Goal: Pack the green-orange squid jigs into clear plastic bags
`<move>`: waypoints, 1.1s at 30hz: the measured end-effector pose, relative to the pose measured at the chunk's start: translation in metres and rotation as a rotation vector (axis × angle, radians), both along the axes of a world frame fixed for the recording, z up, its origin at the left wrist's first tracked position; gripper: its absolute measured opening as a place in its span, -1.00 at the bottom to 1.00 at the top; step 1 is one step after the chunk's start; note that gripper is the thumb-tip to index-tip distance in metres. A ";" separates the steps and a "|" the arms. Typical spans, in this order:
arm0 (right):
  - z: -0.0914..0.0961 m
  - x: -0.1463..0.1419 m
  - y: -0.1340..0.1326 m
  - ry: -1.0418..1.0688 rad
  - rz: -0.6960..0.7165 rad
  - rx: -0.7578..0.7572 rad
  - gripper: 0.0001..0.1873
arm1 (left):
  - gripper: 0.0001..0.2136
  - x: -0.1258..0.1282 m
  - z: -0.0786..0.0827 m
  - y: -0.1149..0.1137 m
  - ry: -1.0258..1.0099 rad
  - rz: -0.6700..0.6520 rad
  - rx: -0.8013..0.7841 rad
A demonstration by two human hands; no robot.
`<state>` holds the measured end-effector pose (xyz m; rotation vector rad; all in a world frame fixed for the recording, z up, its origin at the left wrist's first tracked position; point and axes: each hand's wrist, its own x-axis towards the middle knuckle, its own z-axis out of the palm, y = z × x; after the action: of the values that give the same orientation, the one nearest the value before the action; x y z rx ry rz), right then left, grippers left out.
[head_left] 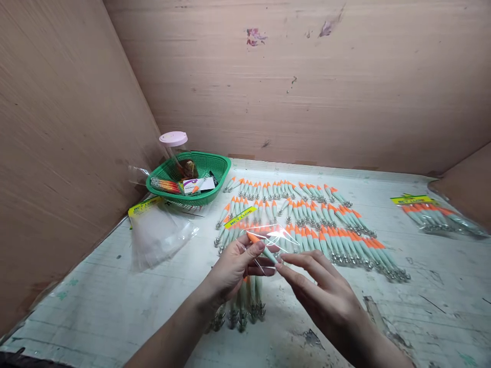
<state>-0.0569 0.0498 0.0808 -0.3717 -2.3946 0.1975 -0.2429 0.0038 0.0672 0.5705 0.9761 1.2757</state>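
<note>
My left hand (233,266) is closed around a clear plastic bag (282,234) with a yellow "BCT LURE" header (240,217). Under its thumb lies a fishing lure (269,255) with an orange head and a pale green body. The fingertips of my right hand (328,286) pinch the lure's tail end, its hooks mostly hidden. Whether the lure is inside the bag or against it I cannot tell. Beyond my hands, rows of matching lures (305,208) lie on the table, and a small group (251,294) sits below my left hand.
A green basket (226,166) holding a pink-lidded jar (173,138) and packets stands at the back left. In front of it lies a stack of clear bags (157,237). Filled lure packs (433,213) rest at the right. Board walls (307,102) enclose the white-covered table (146,312).
</note>
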 end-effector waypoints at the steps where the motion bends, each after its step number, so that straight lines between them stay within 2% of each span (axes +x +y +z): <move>1: 0.000 0.001 0.001 0.021 -0.005 -0.019 -0.68 | -0.70 0.000 0.000 0.000 -0.003 0.003 0.005; 4: 0.001 0.003 0.005 0.054 -0.001 -0.119 -0.69 | -0.72 -0.001 0.002 0.000 -0.002 -0.021 0.005; 6: 0.001 0.003 0.007 0.066 0.004 -0.135 -0.70 | -0.73 -0.001 0.002 0.000 -0.004 -0.028 0.002; 10: -0.003 -0.002 0.004 0.114 0.028 -0.041 -0.66 | -0.74 0.001 0.002 -0.001 -0.028 -0.003 0.009; 17: -0.010 -0.006 -0.002 0.049 0.101 0.170 -0.80 | -0.67 0.005 0.003 -0.001 -0.131 0.058 -0.070; 21: -0.006 -0.004 0.001 0.031 0.115 0.242 -0.80 | -0.68 0.004 0.006 -0.001 -0.173 0.082 -0.058; 26: 0.005 0.003 0.008 0.003 0.109 0.235 -0.78 | -0.61 0.002 0.010 -0.001 -0.212 0.082 -0.074; 30: 0.011 0.001 0.008 -0.057 0.111 0.374 -0.76 | -0.57 0.005 0.010 -0.002 -0.215 0.046 -0.064; 33: 0.010 -0.006 0.004 -0.082 0.130 0.408 -0.75 | -0.62 0.007 0.007 -0.003 -0.236 0.046 -0.049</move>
<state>-0.0630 0.0535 0.0907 -0.0348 -2.4643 -0.2518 -0.2355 0.0012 0.0745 0.3515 0.8250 1.3235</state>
